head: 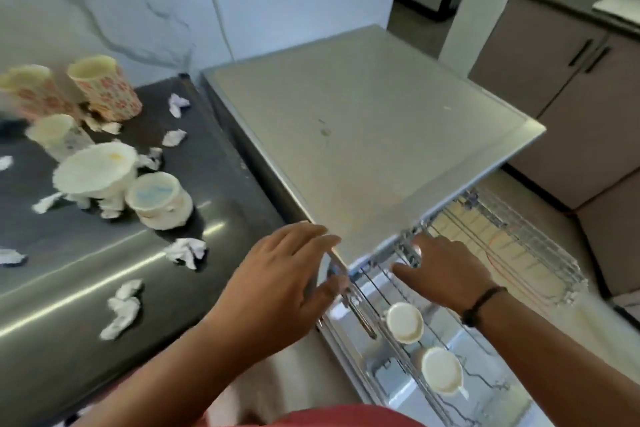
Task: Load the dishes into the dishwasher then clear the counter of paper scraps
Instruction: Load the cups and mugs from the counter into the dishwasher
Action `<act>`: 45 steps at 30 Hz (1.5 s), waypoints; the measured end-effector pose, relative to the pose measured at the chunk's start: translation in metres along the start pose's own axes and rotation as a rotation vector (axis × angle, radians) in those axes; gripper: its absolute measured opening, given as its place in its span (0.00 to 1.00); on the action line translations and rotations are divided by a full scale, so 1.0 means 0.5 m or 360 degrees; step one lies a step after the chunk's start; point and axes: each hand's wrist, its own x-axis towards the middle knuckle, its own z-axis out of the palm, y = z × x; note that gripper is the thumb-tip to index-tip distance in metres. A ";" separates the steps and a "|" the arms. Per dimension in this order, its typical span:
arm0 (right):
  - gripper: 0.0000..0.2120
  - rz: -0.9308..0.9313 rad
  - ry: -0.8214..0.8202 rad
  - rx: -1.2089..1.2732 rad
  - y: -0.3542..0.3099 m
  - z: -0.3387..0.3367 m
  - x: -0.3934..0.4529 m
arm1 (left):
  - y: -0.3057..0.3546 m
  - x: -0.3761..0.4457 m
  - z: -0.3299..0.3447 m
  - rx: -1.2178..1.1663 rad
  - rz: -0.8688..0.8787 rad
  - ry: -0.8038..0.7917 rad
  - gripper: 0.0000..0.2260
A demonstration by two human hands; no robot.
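At the near corner of the dishwasher (363, 135), whose flat grey top fills the middle of the room, the person has both hands on the machine. The pulled-out wire rack (512, 253) juts from under that top toward the right, and a lower rack (398, 350) shows beneath it with two pale cups (404, 322) standing rim-up near its front edge. Left of the machine runs the dark counter (69, 253), shiny along its near edge.

The left hand (277, 288) lies over the dishwasher's near corner, fingers spread and flat, thumb tucked under the edge; it grips nothing loose. The right hand (446, 270) rests on the front rail of the upper rack, fingers apart and pointing left, thumb out, the cups just below its wrist and untouched.

Toward the counter's far edge stand patterned tumblers (104, 87), and nearer its middle a white bowl (97, 170) and a smaller bowl (159, 199), all well apart from either hand. Crumpled paper scraps (187, 251) are scattered across the counter, the closest just left of the left hand's knuckles.
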 end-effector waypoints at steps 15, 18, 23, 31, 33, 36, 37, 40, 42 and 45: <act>0.36 -0.0791 0.0186 0.0157 -0.570 -0.048 0.033 | -0.379 -0.299 -0.171 0.0233 -0.0980 0.0330 0.29; 0.44 -0.0721 0.0003 0.0403 -0.635 -0.014 0.038 | -0.425 -0.311 -0.138 0.0250 -0.1122 0.0051 0.40; 0.47 -0.0509 -0.0059 0.0870 -0.662 0.048 0.074 | -0.441 -0.294 -0.102 0.0313 -0.1159 -0.0146 0.42; 0.29 -0.0599 0.0090 0.1097 -0.670 0.071 0.090 | -0.449 -0.296 -0.091 0.0353 -0.1137 -0.0160 0.42; 0.28 -0.0596 0.0122 0.1148 -0.663 0.073 0.086 | -0.452 -0.295 -0.090 0.0353 -0.1136 -0.0165 0.43; 0.27 -0.0621 0.0159 0.1295 -0.647 0.064 0.067 | -0.455 -0.291 -0.096 0.0356 -0.1168 -0.0177 0.43; 0.26 -0.0625 0.0174 0.1344 -0.637 0.056 0.060 | -0.451 -0.283 -0.099 0.0343 -0.1171 -0.0155 0.43; 0.25 -0.0628 0.0211 0.1463 -0.594 0.022 0.040 | -0.424 -0.244 -0.106 0.0297 -0.1079 -0.0043 0.42; 0.24 -0.0595 0.0210 0.1543 -0.549 -0.003 0.026 | -0.392 -0.202 -0.104 0.0250 -0.0913 -0.0025 0.42; 0.28 -0.0470 0.0182 0.1743 -0.469 -0.032 0.000 | -0.326 -0.127 -0.094 0.0172 -0.0661 -0.0100 0.40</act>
